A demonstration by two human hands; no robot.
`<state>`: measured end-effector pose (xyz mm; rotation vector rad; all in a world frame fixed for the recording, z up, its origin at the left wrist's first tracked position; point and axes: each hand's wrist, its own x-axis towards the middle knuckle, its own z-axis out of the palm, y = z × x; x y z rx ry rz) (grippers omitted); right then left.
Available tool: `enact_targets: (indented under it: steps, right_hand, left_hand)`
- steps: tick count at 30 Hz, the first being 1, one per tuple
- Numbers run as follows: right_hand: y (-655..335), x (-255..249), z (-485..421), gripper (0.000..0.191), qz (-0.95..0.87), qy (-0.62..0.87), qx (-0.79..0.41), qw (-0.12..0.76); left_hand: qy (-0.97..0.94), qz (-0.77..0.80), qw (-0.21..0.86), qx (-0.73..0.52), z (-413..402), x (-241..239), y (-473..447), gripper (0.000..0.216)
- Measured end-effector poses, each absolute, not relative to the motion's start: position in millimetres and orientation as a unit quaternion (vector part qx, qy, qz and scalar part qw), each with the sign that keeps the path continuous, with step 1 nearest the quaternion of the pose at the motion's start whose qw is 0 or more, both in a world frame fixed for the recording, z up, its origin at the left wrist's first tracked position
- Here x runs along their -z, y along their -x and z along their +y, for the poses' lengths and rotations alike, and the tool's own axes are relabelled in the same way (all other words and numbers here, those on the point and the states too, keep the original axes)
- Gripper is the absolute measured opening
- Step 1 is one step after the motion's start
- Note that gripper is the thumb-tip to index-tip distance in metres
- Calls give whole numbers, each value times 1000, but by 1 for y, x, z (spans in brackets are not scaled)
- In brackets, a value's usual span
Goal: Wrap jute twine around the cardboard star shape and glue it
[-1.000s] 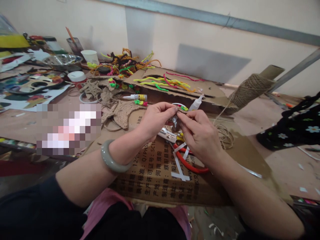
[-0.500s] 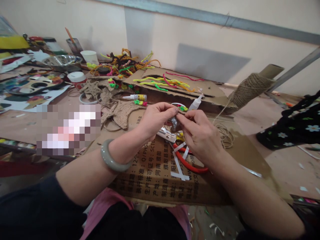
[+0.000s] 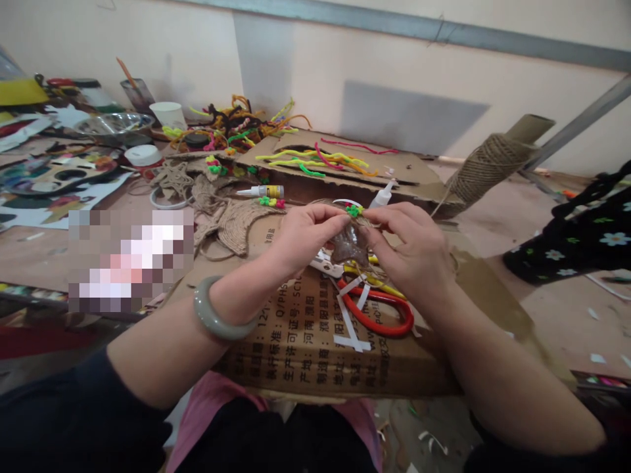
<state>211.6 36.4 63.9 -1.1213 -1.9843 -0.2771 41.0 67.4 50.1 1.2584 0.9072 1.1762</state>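
A brownish, shiny, star-like piece [image 3: 350,244] is pinched between my two hands above the cardboard. My left hand [image 3: 313,236], a jade-coloured bangle on its wrist, grips it from the left with thumb and index finger. On the other side my right hand [image 3: 411,246] has its thumb and fingertips closed at the piece's upper right edge. A green and yellow pipe-cleaner knot [image 3: 353,210] shows between the fingertips; whether it is attached cannot be seen. Beneath the hands lie scissors with red handles [image 3: 387,330], partly covered, with white strips across them.
Printed cardboard [image 3: 305,355] lies under the work. A glue bottle [image 3: 382,197] stands behind my right hand, and a small glue tube [image 3: 261,191] lies left of it. Twine-wrapped crescents [image 3: 239,226], pipe cleaners [image 3: 320,159] and a twine cone [image 3: 493,167] surround the work.
The shiny piece has turned so its broader face shows. My right hand has shifted right and up, its fingers now at the top edge. More of the red handles is uncovered.
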Motion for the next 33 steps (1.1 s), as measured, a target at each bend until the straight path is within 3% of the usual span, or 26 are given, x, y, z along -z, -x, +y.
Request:
enact_targets:
  steps: [10, 33]
  right_hand:
    - [-210, -60, 39, 20, -798, 469, 116, 359]
    - [-211, -63, 36, 24, -809, 490, 105, 309]
  left_hand:
    - [-609, 407, 484, -478, 59, -54, -43, 15]
    - [-644, 418, 437, -469, 57, -52, -45, 15]
